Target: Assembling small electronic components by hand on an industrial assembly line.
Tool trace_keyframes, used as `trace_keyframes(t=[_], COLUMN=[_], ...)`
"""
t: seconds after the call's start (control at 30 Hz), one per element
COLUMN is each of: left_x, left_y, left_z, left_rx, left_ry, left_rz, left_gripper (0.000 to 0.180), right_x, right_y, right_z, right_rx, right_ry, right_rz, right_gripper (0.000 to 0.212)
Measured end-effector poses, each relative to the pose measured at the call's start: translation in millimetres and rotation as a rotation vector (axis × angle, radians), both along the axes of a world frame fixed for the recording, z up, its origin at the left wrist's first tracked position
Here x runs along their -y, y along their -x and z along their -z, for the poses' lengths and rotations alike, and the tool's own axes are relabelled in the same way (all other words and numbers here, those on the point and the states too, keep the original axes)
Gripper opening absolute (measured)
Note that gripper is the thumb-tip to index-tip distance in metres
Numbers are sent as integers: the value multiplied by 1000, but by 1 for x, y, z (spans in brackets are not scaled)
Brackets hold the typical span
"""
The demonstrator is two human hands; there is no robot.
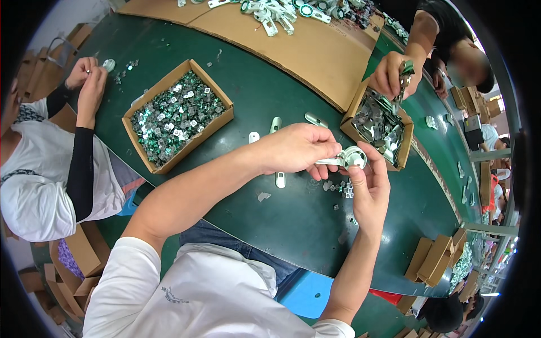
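Observation:
Both my hands are closed on a white plastic housing point(354, 156) with a round, ringed head and a short handle. My left hand point(296, 147) pinches it by the handle, its fingers partly hiding that part. With thumb and fingers, my right hand point(372, 183) grips the round head from the other side. Just below them on the green table lie small square pieces point(344, 188). Around my left hand are several flat, pale oblong covers, including one cover point(280, 179) below my wrist and another cover point(315, 119) beyond my fingers.
A cardboard box point(198, 138) of small square pieces stands left. Another box point(407, 143), holding shiny flat parts, stands right, under a co-worker's hand point(394, 76) gripping such parts. White housings point(276, 14) lie on a cardboard sheet point(270, 50). Another person's hands point(90, 93) work far left.

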State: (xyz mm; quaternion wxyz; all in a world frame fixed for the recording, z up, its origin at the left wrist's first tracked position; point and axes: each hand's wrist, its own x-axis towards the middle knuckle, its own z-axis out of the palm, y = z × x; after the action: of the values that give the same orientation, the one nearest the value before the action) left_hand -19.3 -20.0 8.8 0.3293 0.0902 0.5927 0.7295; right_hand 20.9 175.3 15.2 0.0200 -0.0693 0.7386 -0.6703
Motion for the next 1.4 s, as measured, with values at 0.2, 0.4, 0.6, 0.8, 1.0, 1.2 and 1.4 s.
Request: trace_keyframes(t=[0.2, 0.4, 0.6, 0.8, 1.0, 1.2, 1.4], left_x=[0, -2, 1, -1, 1, 1, -4], left_y=[-1, -2, 2, -2, -1, -2, -2], left_z=[-2, 4, -8, -2, 4, 0, 4], left_rx=[-101, -106, -111, -671, -927, -915, -806], left_ry=[60, 90, 101, 173, 232, 259, 109], left_rz=[-18, -33, -113, -321, -368, -360, -382], left_gripper=[23, 22, 23, 22, 16, 18, 36], right_x=[1, -1, -8, -9, -7, -4, -7], right_y=[-1, 3, 6, 9, 6, 5, 5], right_z=[1, 10, 2, 8, 8, 10, 9], right_rx=[-48, -74, -122, -353, -343, -367, -389], right_ry=[-73, -68, 8, -133, -149, -197, -250], right_rz=[9, -26, 31, 71, 102, 120, 135], right_gripper=[36, 37, 44, 37, 31, 28, 30])
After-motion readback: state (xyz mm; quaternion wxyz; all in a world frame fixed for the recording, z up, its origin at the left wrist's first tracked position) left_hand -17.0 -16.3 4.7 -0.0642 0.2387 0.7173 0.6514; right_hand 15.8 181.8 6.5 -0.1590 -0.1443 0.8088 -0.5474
